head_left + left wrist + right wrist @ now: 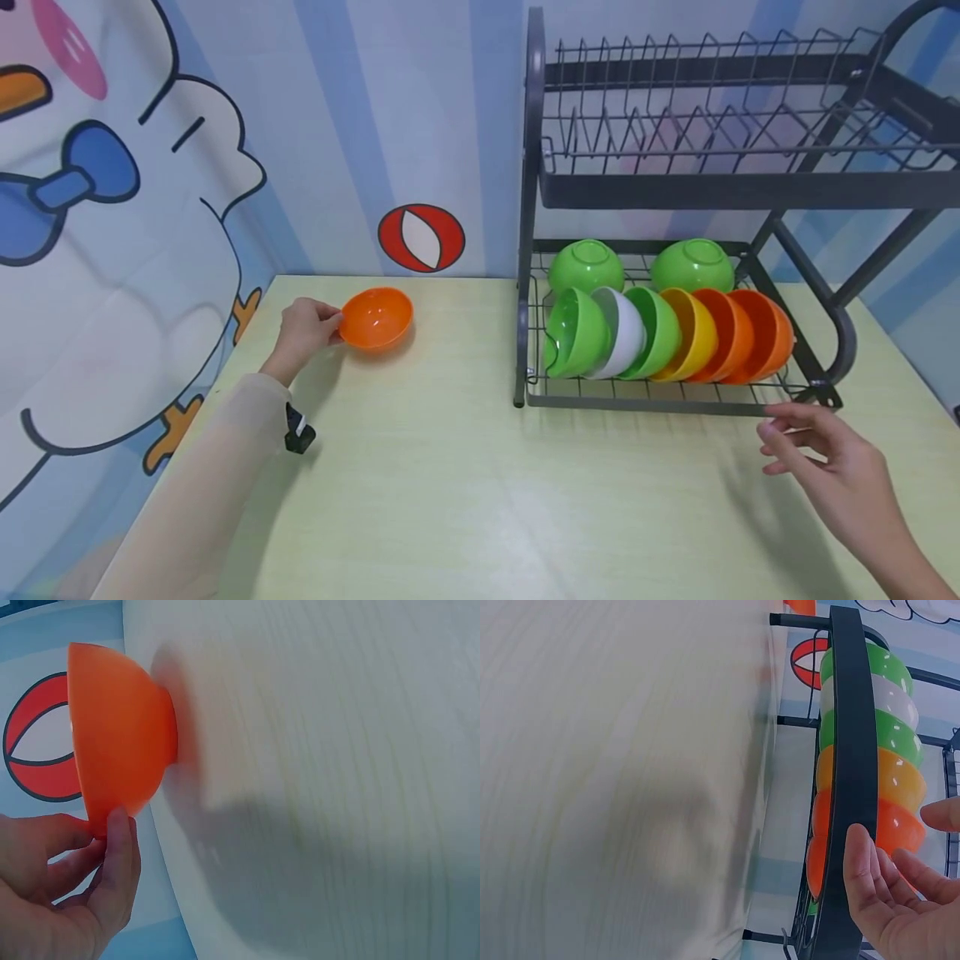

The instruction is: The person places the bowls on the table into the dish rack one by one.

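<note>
An orange bowl (377, 320) is upright at the back left of the table, its base close over the surface in the left wrist view. My left hand (306, 333) pinches its rim from the left side, thumb and fingers on either side of the edge (97, 825). On the right, my right hand (836, 462) hovers before the front right corner of the dish rack (637, 403), fingers loosely bent and holding nothing. Behind it, a row of tilted bowls stands on the lower tier: green (577, 337), white (624, 337), green, yellow (688, 337) and two orange ones (765, 337).
Two upturned green bowls (587, 265) sit behind the row on the lower tier. Overhead, the rack's upper tier (735, 190) juts forward and carries wire dividers. A cartoon-printed wall (337, 167) borders the pale table (450, 483) at the back and left.
</note>
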A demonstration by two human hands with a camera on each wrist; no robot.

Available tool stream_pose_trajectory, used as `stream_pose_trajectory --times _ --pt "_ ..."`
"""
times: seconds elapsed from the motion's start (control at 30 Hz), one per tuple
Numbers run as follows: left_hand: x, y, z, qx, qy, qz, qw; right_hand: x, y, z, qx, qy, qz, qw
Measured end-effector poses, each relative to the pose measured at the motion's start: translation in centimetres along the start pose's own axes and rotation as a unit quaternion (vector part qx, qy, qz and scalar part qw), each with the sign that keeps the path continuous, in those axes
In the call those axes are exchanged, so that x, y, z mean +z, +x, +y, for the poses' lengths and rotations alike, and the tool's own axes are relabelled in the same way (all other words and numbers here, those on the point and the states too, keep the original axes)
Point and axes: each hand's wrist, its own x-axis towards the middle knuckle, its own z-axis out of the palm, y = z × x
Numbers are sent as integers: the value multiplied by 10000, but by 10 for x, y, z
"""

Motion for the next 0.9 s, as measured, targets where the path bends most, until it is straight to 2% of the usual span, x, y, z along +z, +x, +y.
stream_pose_trajectory --times 0.23,0.43,0.73,0.9 --pt "-3 -3 2 52 235 102 9997 2 -2 -1 17 -23 -111 9999" --pt "-4 -8 7 51 217 105 9997 4 -2 -3 13 -78 -225 9997" --pt "-7 -16 12 124 154 5 9998 7 -1 -5 -195 46 -333 9992" --pt "-5 -20 17 197 166 -112 9996 8 0 -3 -456 172 -422 9979"
